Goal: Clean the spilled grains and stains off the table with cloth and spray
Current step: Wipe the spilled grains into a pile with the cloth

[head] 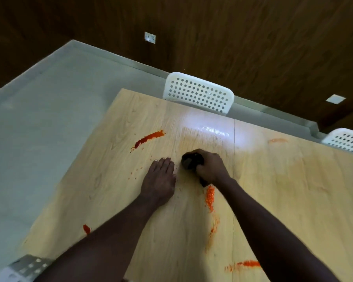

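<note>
Where the dark cloth (190, 162) lies bunched near the middle of the table (283, 190), its long axis runs from far-left to near-right beneath the right hand (211, 166), whose fingers curl round it, knuckles up. The left hand (160, 178) lies flat on the table, fingers straight and together, pointing away, just beside the cloth. Orange grains (210, 197) streak from the right wrist; a red stain (149, 138) lies farther left.

On the table (283, 190), the left hand (160, 180) lay flat, and just to its right the right hand (210, 166) gripped a cloth (190, 161). Spilled grains (210, 197) lay nearer than that hand, a stain streak (149, 137) farther and to the left. Two chairs (199, 93) stood behind the far edge.
</note>
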